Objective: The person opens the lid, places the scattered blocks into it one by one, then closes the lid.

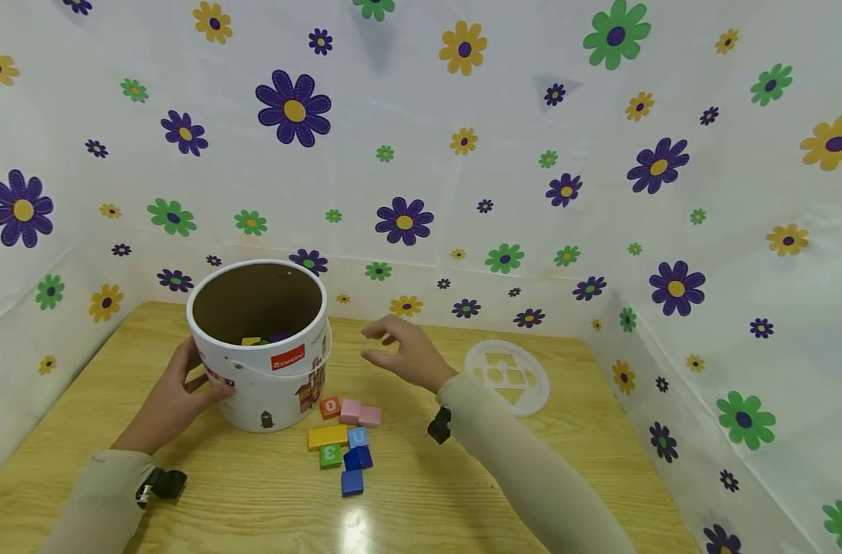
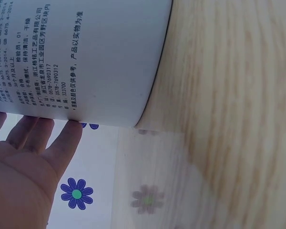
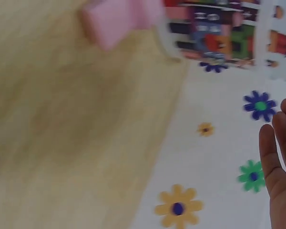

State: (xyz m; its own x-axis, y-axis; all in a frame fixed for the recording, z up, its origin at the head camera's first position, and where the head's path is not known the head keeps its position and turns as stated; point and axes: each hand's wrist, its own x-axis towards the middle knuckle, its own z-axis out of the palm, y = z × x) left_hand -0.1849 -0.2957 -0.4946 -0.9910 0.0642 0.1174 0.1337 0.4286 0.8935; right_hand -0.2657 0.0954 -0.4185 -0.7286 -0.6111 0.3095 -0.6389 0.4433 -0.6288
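Observation:
A white bucket (image 1: 255,396) with printed pictures and a thin handle stands upright at the left of the table; some coloured blocks show inside it. My left hand (image 1: 182,396) rests against its near left side, thumb toward the front. In the left wrist view the fingertips touch the bucket's printed wall (image 2: 109,57). To the right of the bucket my right hand (image 1: 410,354) hovers over the table, fingers loosely bent and holding nothing. Below lie pink blocks (image 1: 350,411), a red block (image 1: 330,407), a yellow block (image 1: 327,437), a green block (image 1: 329,455) and blue blocks (image 1: 352,482).
A white round plate (image 1: 472,362) with shaped cut-outs lies at the right back of the wooden table (image 1: 456,492). A white cloth with printed flowers (image 1: 421,100) hangs behind and along both sides.

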